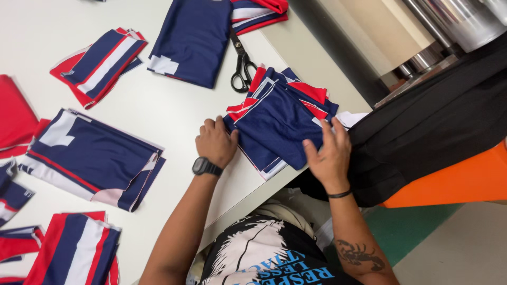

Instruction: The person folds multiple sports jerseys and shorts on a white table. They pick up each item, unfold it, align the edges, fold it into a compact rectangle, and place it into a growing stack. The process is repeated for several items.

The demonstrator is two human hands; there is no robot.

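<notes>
Left hand (215, 141), fingers curled, rests knuckles-up on the white surface (169, 108), touching the left edge of a stack of navy, red and white fabric pieces (279, 120). Right hand (329, 153), fingers spread, lies flat on the stack's right edge, gripping nothing. The stack sits between both hands at the surface's near edge, its long axis running diagonally from near-left to far-right. Black-handled scissors (242, 63) lie just beyond. Similar folded pieces cover the surface; a black cloth (433, 126) drapes beside it.

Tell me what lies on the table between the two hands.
In the head view, a folded navy, red and white fabric stack lies between the left hand and the right hand; both hands touch its edges.
</notes>
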